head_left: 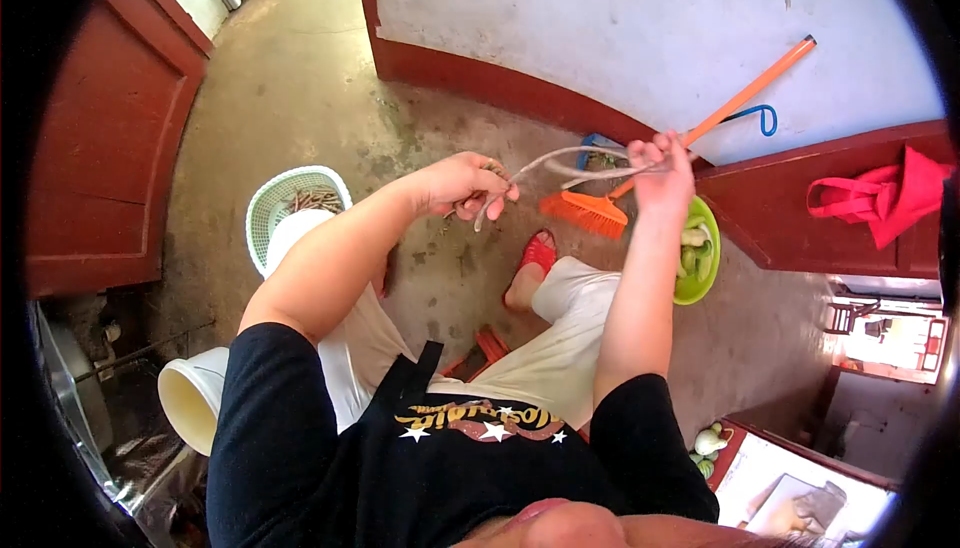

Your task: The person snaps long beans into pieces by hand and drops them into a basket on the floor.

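Note:
My left hand [468,186] is closed with its fingertips pinching a thin, pale purplish-brown long bean [545,160] near its lower end. The bean loops across to my right hand [662,173], raised on the right, whose fingers grip its other part. It looks doubled over there, and I cannot tell whether it is one pod or two. Left of my left hand, a pale green-and-white plastic basket [262,193] holds short brownish pieces [314,200] like cut or broken beans. Below my right hand, a lime-green basin [708,248] holds pale green vegetables [692,251].
An orange broom [585,213] leans against the wall behind my right hand, beside a blue dustpan [597,153]. A white bucket [192,398] stands at my left. A red bag [890,193] hangs at the right. Gourds [712,441] lie near a table [735,468].

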`<state>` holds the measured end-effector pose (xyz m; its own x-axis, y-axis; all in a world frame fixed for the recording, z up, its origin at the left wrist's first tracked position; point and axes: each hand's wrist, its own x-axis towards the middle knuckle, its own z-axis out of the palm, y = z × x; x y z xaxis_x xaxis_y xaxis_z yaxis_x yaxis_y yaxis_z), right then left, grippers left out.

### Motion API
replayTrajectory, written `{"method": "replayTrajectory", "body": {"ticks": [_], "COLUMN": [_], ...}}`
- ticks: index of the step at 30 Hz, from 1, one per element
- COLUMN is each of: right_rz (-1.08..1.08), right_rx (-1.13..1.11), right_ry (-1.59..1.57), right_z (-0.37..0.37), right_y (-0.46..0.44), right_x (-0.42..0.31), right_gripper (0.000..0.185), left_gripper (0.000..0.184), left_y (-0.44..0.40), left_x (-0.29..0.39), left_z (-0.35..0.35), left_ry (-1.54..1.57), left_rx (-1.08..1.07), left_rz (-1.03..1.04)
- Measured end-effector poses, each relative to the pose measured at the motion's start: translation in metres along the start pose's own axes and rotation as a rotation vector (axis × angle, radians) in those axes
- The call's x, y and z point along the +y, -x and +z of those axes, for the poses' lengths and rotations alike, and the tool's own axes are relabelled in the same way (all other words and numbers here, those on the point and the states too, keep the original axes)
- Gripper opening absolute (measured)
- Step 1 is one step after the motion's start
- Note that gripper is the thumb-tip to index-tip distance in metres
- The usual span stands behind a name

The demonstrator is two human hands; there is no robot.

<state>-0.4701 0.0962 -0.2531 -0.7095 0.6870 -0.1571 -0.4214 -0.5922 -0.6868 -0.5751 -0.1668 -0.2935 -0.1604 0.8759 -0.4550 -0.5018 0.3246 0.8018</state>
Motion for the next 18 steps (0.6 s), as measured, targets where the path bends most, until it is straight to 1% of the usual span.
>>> {"method": "replayTrajectory", "body": {"ticks": [1, 2, 3, 4, 5, 6, 7, 8, 9, 10, 14, 18], "right_rz": [-0.040, -0.068, -0.009, 0.047, 0.137, 0.249, 0.371, 0.464, 0.522, 0.547, 0.410, 0.366], "right_rx": [0.056, 0.071, 0.057, 0.042, 0.094, -0.009, -0.105, -0.150, -0.223, -0.225, -0.238, -0.208], "right_ry": [-0.014, 0.043, 0.112, 0.182, 0.250, 0.292, 0.406, 0.466, 0.462, 0.442, 0.310, 0.301], "right_z": [-0.001, -0.007, -0.009, -0.009, -0.006, 0.008, 0.005, 0.012, 0.015, 0.023, 0.031, 0.027], "right_y": [0.000, -0.003, 0.000, 0.002, 0.005, 0.021, 0.023, 0.034, 0.039, 0.044, 0.038, 0.035], "right_x": [-0.008, -0.012, -0.010, -0.006, 0.008, 0.018, 0.033, 0.043, 0.053, 0.061, 0.067, 0.064], "right_gripper": [0.006, 0.005, 0.006, 0.008, 0.007, 0.005, 0.009, 0.018, 0.022, 0.023, 0.016, 0.015], "left_gripper": [0.015, 0.015, 0.015, 0.017, 0.019, 0.019, 0.019, 0.020, 0.020, 0.020, 0.018, 0.016], "left_y": [0.001, 0.001, 0.002, 0.002, 0.002, 0.001, -0.001, -0.001, 0.000, 0.000, -0.003, -0.004], "left_x": [0.000, 0.001, 0.000, 0.000, 0.001, 0.001, 0.001, 0.000, 0.002, 0.002, 0.001, 0.000], "left_z": [-0.003, -0.005, -0.006, -0.005, -0.005, -0.006, -0.007, -0.006, -0.004, -0.003, -0.002, -0.002], "left_ry": [0.090, 0.181, 0.176, 0.239, 0.300, 0.290, 0.324, 0.361, 0.346, 0.345, 0.286, 0.238], "left_rx": [-0.010, -0.023, -0.020, -0.030, -0.042, -0.044, -0.067, -0.090, -0.071, -0.072, -0.053, -0.037], "left_rz": [-0.001, -0.004, 0.001, 0.038, 0.074, 0.082, 0.102, 0.118, 0.115, 0.115, 0.090, 0.074]}}
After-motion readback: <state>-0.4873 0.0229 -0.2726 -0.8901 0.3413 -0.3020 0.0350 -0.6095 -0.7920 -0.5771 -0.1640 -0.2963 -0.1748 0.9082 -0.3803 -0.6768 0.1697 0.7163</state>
